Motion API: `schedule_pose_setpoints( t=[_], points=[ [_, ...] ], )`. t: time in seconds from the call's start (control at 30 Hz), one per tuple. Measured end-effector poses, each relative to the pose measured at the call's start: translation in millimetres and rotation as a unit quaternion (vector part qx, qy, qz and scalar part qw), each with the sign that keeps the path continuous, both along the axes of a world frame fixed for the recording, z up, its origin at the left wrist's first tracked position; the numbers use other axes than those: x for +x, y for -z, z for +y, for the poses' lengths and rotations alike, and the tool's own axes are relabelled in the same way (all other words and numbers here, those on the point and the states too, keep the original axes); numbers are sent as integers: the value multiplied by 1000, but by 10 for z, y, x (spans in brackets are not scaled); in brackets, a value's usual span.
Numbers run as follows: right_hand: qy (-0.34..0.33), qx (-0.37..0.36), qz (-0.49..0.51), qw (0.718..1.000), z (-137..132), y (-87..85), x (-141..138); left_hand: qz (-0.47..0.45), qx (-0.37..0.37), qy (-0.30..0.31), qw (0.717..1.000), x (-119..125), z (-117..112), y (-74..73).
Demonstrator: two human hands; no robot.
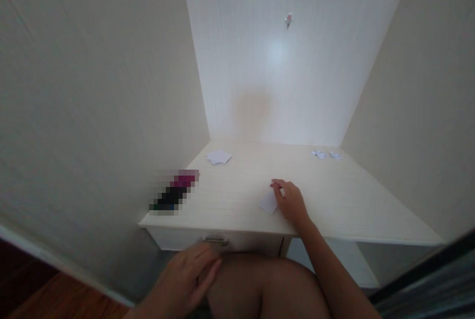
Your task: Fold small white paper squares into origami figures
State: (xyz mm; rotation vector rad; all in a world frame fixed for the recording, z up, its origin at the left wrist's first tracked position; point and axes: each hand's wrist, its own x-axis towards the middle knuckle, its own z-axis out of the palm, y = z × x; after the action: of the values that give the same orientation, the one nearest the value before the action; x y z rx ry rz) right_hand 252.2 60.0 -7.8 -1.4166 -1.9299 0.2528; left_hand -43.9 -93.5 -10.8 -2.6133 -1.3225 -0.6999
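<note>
Reddish-brown wooden floor [70,292], below and to the left of a white, faintly grained desktop [230,200]. Along the desktop's left side, a tall, pale grey upright panel [92,86]. At the desktop's left edge, towards the front, a blocky pixelated patch [175,194] in black and magenta, too coarse to make out. Below the desktop's front edge, left of its middle, the left hand [191,267]: back upward, fingers loosely bent, thumb spread away from them, half open; touching the bent legs [245,282] or not, impossible to tell. Just beyond this hand, under the desktop's front edge, a slim metallic handle [215,241]. At the desktop's far left corner, flat white paper sheets [218,157] in an overlapping pile, corners fanned out. Behind the desktop, a white, grained back panel [237,37] with a soft brownish shadow [254,106]. On the desktop, right of its middle and near the front edge, a small flat white sheet of paper [267,204], partly under the right hand [292,203]: fingers bent, thumb close to the index finger, fingertips by the sheet's far corner; pinching or merely resting, impossible to tell. High above the desktop, on the back panel, a small shiny fitting [288,19]. At the desktop's far right corner, two small groups of white paper pieces [319,155], just beside each other.
</note>
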Motion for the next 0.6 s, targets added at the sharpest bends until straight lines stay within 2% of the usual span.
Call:
schedule_pose_setpoints(
  t=[0.13, 0.23, 0.33, 0.6],
  points=[
    [-81, 19, -88, 993, -303, -116, -66, -4, 18, 66, 998, 425, 760, -82],
    [-107, 20, -133, 985, -384, -165, -101, 13, 16, 90, 996, 621, 1037, -65],
    [-111, 10, -145, 983, -367, -171, -100, 25, 10, 98, 995, 649, 1094, -13],
    [-107, -36, -127, 985, -278, -56, -59, 102, -20, 99, 990, 662, 1029, 8]
  ],
)
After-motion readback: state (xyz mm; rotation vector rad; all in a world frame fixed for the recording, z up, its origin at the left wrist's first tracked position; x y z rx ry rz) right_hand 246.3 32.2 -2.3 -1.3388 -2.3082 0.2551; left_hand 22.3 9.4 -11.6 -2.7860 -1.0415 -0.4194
